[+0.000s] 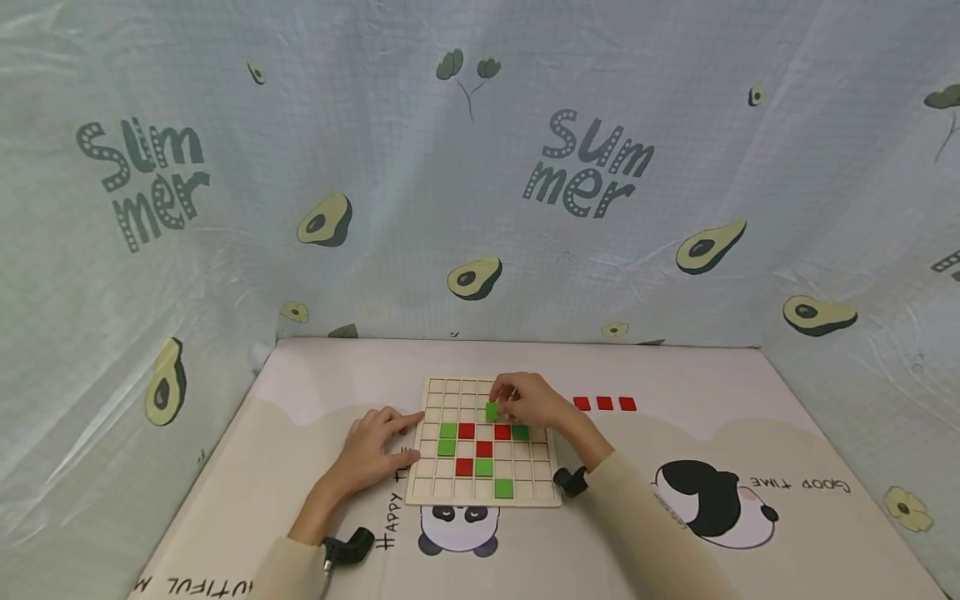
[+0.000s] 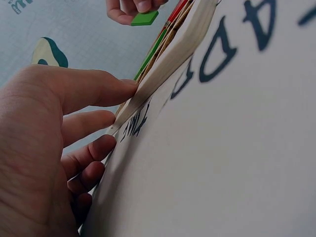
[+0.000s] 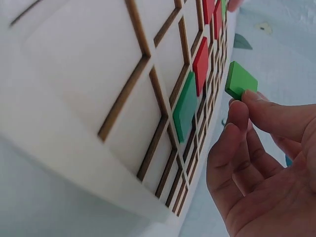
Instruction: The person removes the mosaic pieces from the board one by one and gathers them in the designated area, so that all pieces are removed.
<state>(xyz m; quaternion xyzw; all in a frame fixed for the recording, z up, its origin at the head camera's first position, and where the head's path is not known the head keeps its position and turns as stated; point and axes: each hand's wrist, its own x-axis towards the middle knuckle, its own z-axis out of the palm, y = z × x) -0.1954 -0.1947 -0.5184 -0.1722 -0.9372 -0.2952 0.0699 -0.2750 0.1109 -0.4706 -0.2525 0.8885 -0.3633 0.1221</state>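
A wooden grid board [image 1: 540, 492] lies on the table, with several red and green square tiles set in its cells. My right hand [image 1: 527, 402] pinches a green tile [image 3: 241, 79] between thumb and fingertips, held above the upper part of the board. Close by in the right wrist view, a darker green tile [image 3: 185, 108] and a red tile [image 3: 201, 66] sit in the grid. My left hand [image 1: 367, 448] touches the board's left edge with fairly straight thumb and fingers. In the left wrist view, a fingertip [image 2: 129, 89] meets the side of the wooden rim.
Three red tiles [image 1: 604, 403] lie in a row on the table, right of the board. The tablecloth [image 1: 600, 533] carries panda drawings and lettering. A pale curtain [image 1: 405, 167] with avocado prints encloses the table at the back and sides.
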